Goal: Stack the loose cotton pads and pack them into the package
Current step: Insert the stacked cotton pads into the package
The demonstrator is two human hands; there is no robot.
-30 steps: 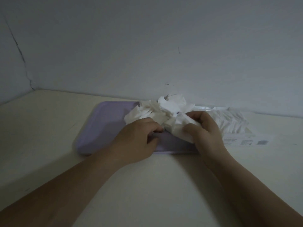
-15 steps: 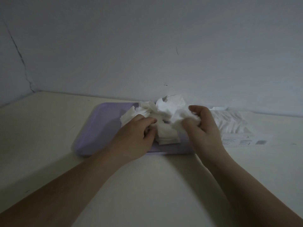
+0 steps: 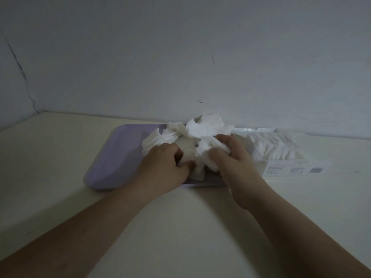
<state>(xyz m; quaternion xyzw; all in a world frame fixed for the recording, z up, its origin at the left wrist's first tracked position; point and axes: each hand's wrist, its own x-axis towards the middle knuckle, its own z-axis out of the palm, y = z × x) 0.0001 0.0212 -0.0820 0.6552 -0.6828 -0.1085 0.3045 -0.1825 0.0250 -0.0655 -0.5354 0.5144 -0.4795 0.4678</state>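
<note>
A heap of loose white cotton pads [image 3: 202, 130] lies on the right half of a lilac tray [image 3: 112, 157]. My left hand [image 3: 162, 167] sits at the heap's near left side, its fingers and thumb curled round some pads. My right hand [image 3: 232, 161] is at the heap's near right side and grips a bunch of pads between thumb and curled fingers. Right of the tray lies the clear package [image 3: 281, 149], with rows of pads inside and a printed label on its near side. The lower pads are hidden behind my hands.
The tray and package rest on a cream table [image 3: 180, 227] that meets a pale wall [image 3: 180, 57] just behind them. The light is dim.
Both hands have shifted slightly within the heap. My right hand has dropped a little toward the tray with its bunch, and my left hand has closed on pads beside it.
</note>
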